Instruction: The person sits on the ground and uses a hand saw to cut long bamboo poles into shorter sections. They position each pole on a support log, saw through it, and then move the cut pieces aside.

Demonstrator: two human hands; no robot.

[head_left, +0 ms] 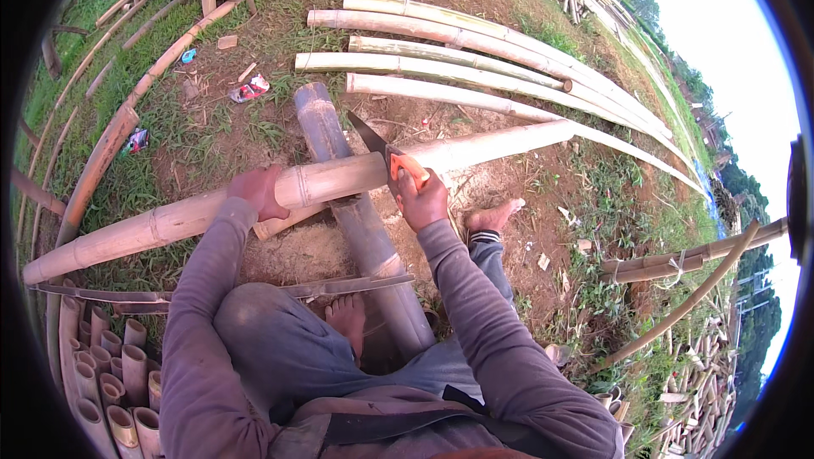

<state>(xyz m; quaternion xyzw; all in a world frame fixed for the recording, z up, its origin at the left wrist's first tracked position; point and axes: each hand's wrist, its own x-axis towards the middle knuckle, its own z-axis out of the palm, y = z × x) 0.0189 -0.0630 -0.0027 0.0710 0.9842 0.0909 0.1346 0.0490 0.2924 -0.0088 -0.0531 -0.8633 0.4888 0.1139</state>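
Two hands are busy: our left hand [259, 190] grips the pole [331, 183], our right hand [421, 200] grips the saw [386, 153], and we judge a slipping blade could cut those left fingers.

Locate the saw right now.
Head view, just right of centre: the saw, orange-handled, is gripped in the right hand, its dark blade set across the bamboo pole the left hand steadies.
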